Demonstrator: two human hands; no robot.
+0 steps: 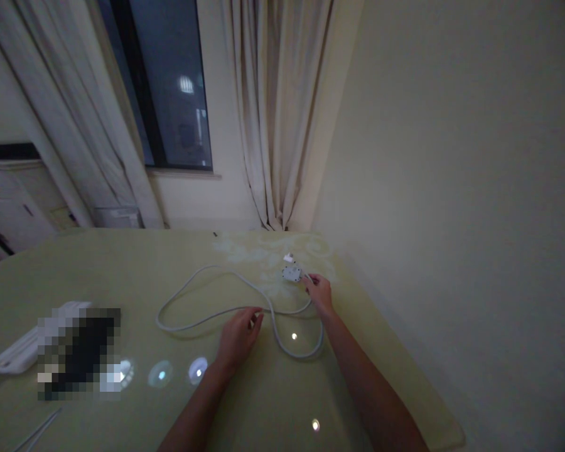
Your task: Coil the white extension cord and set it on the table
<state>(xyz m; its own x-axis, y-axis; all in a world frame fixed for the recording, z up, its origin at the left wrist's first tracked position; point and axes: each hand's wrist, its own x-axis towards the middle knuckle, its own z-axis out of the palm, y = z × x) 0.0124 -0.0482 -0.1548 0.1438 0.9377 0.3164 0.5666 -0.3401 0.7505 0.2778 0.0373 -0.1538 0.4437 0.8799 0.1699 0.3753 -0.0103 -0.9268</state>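
Observation:
A long white cable (216, 266) lies in loose loops across the table. My right hand (320, 292) pinches it close to a flat, pale grey piece (292, 274) with dark spots, which looks like a plug or socket part. Just behind that piece sits a small white part (289, 257), too small to make out. Nearer to me, my left hand (241, 333) is closed at the place where the loops cross, its curled fingers on the cable. The exact grip of its fingertips is partly hidden.
The glossy greenish table (136, 276) runs up to a wall (452, 157) on the right. At left lie a white power strip-like object (19, 345) and a blurred-out dark shape (85, 351). Curtains (282, 113) hang behind. A thin cord (37, 430) is at front left.

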